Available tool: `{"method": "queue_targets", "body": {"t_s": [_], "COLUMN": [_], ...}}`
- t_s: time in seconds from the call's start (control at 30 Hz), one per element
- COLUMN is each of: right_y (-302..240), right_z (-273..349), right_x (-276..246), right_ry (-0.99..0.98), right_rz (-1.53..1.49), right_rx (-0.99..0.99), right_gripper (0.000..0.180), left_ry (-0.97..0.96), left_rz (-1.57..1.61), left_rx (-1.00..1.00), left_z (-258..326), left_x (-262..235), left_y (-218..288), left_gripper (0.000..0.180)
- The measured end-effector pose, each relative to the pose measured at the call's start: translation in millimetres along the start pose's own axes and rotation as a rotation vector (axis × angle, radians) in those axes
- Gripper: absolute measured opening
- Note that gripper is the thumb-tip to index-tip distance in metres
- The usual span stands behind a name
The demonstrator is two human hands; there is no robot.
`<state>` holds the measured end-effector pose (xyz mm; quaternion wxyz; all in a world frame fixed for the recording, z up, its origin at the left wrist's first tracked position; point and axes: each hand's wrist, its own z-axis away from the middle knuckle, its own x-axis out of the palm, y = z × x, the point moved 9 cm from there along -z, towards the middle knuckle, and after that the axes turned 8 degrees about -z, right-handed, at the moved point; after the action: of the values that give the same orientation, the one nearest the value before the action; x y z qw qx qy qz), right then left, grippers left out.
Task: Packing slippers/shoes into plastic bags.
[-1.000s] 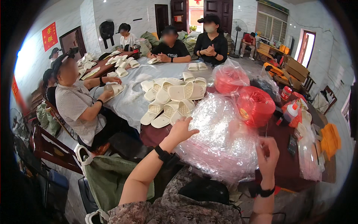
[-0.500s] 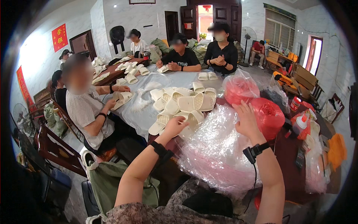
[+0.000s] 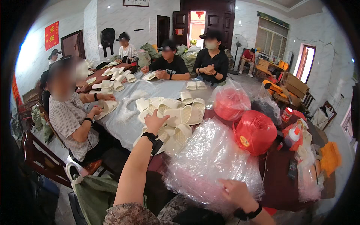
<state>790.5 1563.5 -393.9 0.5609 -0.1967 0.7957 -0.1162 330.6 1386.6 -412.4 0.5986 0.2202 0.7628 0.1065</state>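
Note:
My left hand (image 3: 155,122) reaches over a pile of cream slide slippers (image 3: 175,116) on the table, its fingers spread. It is right at the slippers' edge; whether it touches one I cannot tell. My right hand (image 3: 239,194) is low over the near edge of a stack of clear plastic bags (image 3: 213,157), fingers bent and apart, with nothing visible in them. Each wrist wears a black band. The bags' near edge looks pinkish. Behind them stand a red plastic-wrapped roll (image 3: 255,132) and a second red roll (image 3: 229,103) under clear film.
At my left a seated person (image 3: 69,116) handles a slipper (image 3: 108,109). Two people sit across the plastic-covered table (image 3: 129,99). A bottle (image 3: 292,137) and orange cloth (image 3: 330,159) lie at the right. A green sack (image 3: 93,198) stands by my left.
My right hand has moved from beside the red rolls down to the bags' near edge. My left hand has shifted up and left over the slippers, its fingers spreading. The view has shifted.

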Motion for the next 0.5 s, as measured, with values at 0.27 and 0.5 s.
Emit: {"method": "queue_targets", "body": {"t_s": [0.27, 0.5], "right_y": [12, 8], "right_z": [32, 37], "right_x": [11, 15], "right_ry": [0.013, 0.050], "right_rz": [-0.099, -0.107], "right_rx": [0.244, 0.206], "right_gripper": [0.048, 0.048], "left_ry": [-0.071, 0.178], "left_rz": [0.276, 0.758], "left_rx": [-0.041, -0.073], "left_z": [-18, -28], "left_x": [40, 5], "left_y": [-19, -33], "left_gripper": [0.047, 0.037]}}
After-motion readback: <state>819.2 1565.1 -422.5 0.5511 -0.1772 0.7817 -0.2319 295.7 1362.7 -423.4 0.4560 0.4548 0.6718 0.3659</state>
